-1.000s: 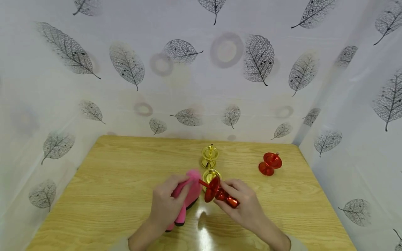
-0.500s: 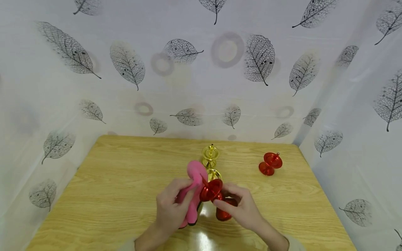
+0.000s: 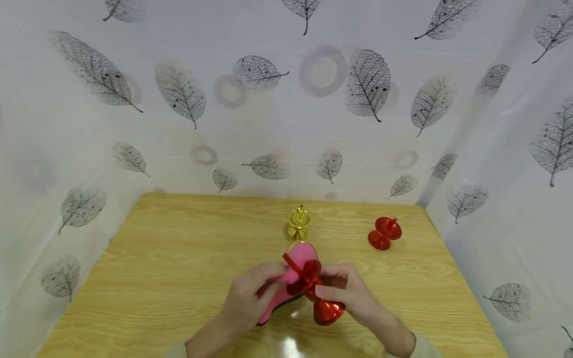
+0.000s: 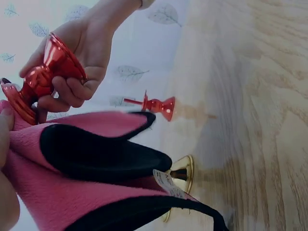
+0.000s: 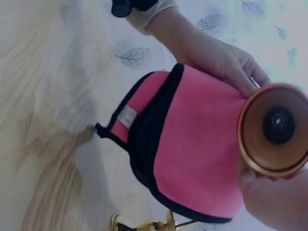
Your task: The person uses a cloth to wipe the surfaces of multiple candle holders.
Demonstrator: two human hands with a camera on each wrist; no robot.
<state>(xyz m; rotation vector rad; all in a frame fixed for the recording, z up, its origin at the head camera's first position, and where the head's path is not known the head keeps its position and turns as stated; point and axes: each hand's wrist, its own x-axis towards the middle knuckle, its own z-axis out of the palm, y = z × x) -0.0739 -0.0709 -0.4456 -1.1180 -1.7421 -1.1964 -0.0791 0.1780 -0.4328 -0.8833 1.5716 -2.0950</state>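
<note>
My left hand [image 3: 250,301] pinches a pink fleece cloth [image 3: 301,252] with black edging. A small white label [image 4: 167,184] shows on its edge in the left wrist view. Between thumb and fingers, my right hand [image 3: 355,293] holds a shiny red candle holder [image 3: 330,312] by its middle. It is tilted, with its spike and dish toward the left hand and its flared base toward me. The cloth lies against the dish from behind. In the right wrist view, the round underside of the base [image 5: 255,127] faces the camera and hides part of the right hand.
A gold candle holder [image 3: 298,230] stands farther back on the wooden table [image 3: 179,248]. Just nearer, a second gold one is mostly hidden behind the cloth. Toward the right stands another red candle holder [image 3: 380,241]. Leaf-printed sheeting [image 3: 277,119] surrounds the table.
The red candle holder has turned so its base swings down toward me. The cloth has shifted right, up behind the dish, covering the nearer gold candle holder. My left hand has moved slightly right.
</note>
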